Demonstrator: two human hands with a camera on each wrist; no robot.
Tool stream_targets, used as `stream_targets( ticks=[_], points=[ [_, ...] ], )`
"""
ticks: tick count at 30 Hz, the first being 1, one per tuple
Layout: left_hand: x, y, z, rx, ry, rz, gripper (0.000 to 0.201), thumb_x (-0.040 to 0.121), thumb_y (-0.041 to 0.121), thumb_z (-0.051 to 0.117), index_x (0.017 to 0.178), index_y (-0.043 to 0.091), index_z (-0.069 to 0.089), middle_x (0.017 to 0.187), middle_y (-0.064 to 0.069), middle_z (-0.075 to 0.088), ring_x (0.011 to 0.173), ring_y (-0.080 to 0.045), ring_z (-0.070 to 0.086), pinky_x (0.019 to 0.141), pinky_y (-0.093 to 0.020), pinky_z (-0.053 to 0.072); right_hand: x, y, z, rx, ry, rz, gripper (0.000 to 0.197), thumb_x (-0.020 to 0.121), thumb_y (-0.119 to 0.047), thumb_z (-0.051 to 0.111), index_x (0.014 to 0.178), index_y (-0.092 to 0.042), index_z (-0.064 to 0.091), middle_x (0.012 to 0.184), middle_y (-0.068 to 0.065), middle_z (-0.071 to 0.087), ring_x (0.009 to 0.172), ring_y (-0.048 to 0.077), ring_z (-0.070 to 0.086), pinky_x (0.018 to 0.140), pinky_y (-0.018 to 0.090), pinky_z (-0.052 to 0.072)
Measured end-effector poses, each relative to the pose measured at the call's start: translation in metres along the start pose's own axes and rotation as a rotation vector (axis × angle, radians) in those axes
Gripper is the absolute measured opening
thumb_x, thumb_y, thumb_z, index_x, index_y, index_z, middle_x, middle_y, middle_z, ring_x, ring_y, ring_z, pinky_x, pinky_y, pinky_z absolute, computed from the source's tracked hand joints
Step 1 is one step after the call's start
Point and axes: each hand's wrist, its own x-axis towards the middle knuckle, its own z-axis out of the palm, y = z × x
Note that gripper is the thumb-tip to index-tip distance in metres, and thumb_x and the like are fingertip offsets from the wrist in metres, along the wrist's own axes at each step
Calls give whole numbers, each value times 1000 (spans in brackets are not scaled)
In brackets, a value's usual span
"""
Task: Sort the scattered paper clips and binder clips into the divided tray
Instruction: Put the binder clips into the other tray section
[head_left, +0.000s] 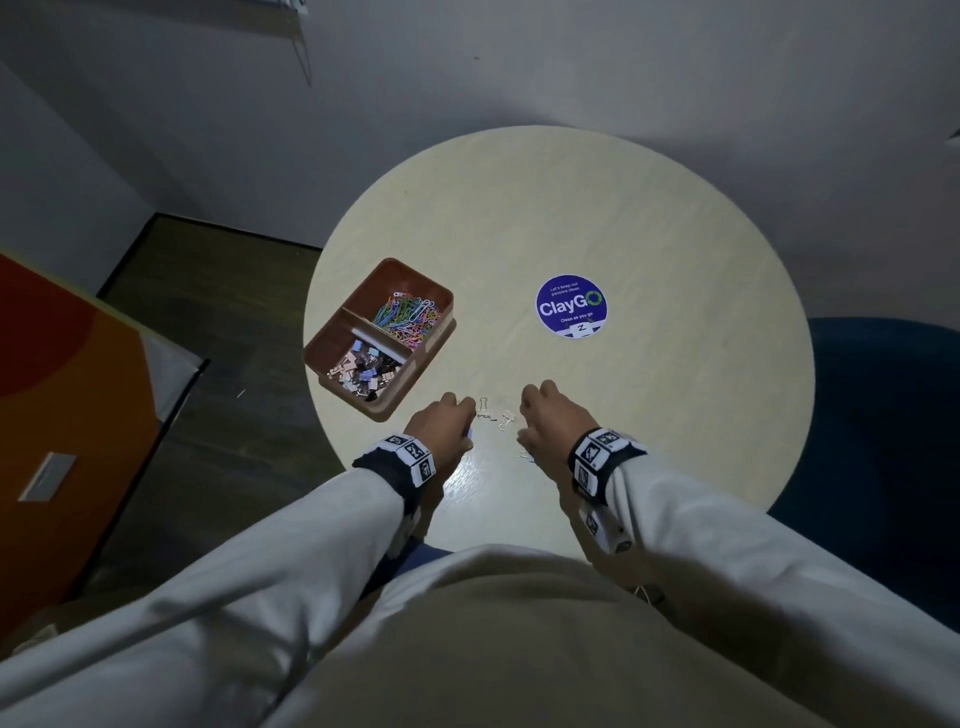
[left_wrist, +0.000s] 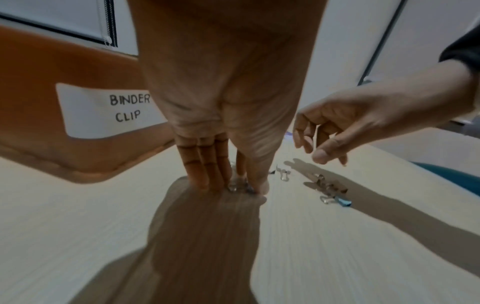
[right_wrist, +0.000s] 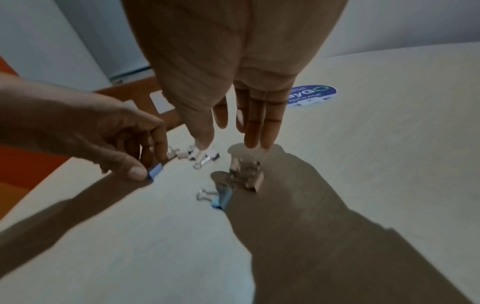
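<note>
Fingertips of the left hand (right_wrist: 109, 139) pinched a pale blue binder clip (right_wrist: 155, 171) against the table (head_left: 623, 218), thumb on one side and forefinger on the other. It looked light, stiff and smooth, likely to skid if nudged; the painted body offered a surer hold than the springy wire handles. The right hand (left_wrist: 363, 121) hovered just right of that pinch with loosely curled fingers, grasping nothing I could make out. Beneath it lay a bright blue clip (right_wrist: 221, 198) and, touching it, a silver clip (right_wrist: 248, 174). Between the two hands, slightly farther out, sat a small huddle of pale clips (right_wrist: 193, 155), handles crossing, so lifting one might drag a neighbour.

Left of the pinch and beyond stood the divided tray (head_left: 332, 338), its nearer compartment holding binder clips (head_left: 363, 371), its farther one coloured paper clips (head_left: 408, 314). Nothing blocked the way there. Farthest, ahead and right, a round purple sticker (head_left: 571, 306) lay flat.
</note>
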Motion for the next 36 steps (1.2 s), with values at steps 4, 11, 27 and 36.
stream_targets(
  ticks=[4,11,27,36],
  points=[
    [2,-5,7,-36,-21,59,25,88,23,69,104,16,51,104,-8,52,86,-28,57,68,-35,47,-18,4,14,-32,-40,22,50,77,-32,74,105,-21,35,107,2,34,75,25,49,65,37,50],
    [3,-5,-6,-173,140,78,17,85,20,65,90,16,49,93,-2,51,86,-20,48,67,-34,42,-13,10,29,-85,-53,-21,50,83,-27,73,116,-16,37,117,10,35,99,29,47,61,34,42],
    [25,-9,-5,-371,240,-97,23,89,-6,40,96,10,56,101,-8,54,85,-26,58,78,-39,50,0,16,26,-48,-83,-87,26,88,-4,59,110,-7,46,117,14,37,70,25,41,59,34,42],
    [29,20,17,-153,87,-210,58,85,73,48,112,23,39,104,-6,43,86,-28,53,77,-44,52,6,11,23,33,-109,-28,30,86,5,50,113,-7,43,114,14,44,69,27,47,59,35,34]
  ],
)
